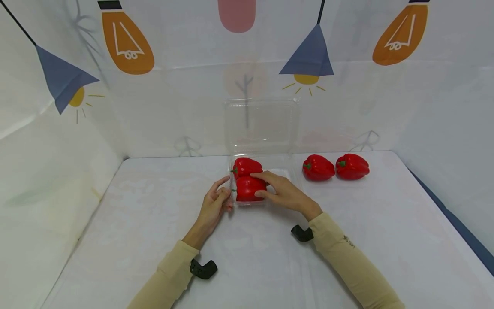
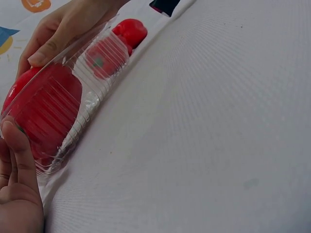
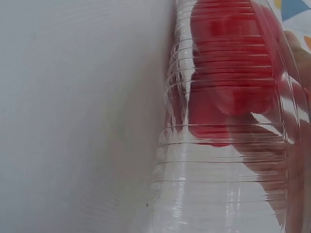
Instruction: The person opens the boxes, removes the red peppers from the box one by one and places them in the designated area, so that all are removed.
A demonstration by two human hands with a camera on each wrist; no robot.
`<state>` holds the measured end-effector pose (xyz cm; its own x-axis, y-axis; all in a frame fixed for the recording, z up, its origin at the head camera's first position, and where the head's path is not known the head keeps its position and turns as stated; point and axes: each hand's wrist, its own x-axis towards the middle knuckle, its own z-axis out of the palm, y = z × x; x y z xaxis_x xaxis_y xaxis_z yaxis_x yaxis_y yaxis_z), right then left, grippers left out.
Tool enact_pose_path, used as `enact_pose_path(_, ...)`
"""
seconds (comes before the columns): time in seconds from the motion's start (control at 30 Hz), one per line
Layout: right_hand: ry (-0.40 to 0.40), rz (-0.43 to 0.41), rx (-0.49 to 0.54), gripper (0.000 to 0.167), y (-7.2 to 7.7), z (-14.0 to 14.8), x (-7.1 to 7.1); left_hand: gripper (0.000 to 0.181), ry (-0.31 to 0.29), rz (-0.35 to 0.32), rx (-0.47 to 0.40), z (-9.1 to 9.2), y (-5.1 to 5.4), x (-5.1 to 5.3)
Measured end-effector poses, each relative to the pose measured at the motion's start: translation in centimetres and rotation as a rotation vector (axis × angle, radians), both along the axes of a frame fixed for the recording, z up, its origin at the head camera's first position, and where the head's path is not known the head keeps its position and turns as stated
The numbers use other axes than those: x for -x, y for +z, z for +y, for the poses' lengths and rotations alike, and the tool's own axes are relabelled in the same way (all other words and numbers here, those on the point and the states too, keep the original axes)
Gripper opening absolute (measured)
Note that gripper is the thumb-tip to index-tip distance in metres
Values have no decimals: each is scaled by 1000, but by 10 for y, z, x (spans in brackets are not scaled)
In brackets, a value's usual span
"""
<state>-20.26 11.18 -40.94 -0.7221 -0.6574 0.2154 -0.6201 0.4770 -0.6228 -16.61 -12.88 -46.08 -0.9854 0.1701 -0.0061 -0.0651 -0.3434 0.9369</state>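
Observation:
A clear plastic clamshell box (image 1: 281, 172) stands on the table with its lid (image 1: 262, 124) raised at the back. Two red bell peppers lie in its left part: a far pepper (image 1: 247, 166) and a near pepper (image 1: 249, 189). My right hand (image 1: 287, 192) grips the near pepper, thumb and fingers on its right side; through the box wall this pepper (image 2: 53, 107) also shows in the left wrist view. My left hand (image 1: 216, 201) touches the box's left side, its index finger stretched along the wall. The right fingers' undersides are partly hidden.
Two more red bell peppers, one (image 1: 318, 168) beside the other (image 1: 352, 166), lie on the white table (image 1: 247, 257) right of the box. Behind stands a white cloth wall (image 1: 185, 107) printed with lamps and bulbs.

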Motion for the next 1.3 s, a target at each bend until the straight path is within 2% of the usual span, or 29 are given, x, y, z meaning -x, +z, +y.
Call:
enact_pose_path(0.5, -11, -15, 57, 52, 0, 3, 2, 45, 18, -13, 6, 0, -1, 0)
enact_pose_path(0.7, -39, -106, 61, 52, -1, 6, 4, 45, 24, -14, 2, 0, -1, 1)
enact_pose_path(0.87, -49, -174, 110, 51, -1, 8, 7, 44, 26, -19, -9, 1, -1, 1)
enact_pose_path(1.3, -62, -152, 103, 49, 5, 12, 3, 43, 26, -29, -27, 1, -1, 1)
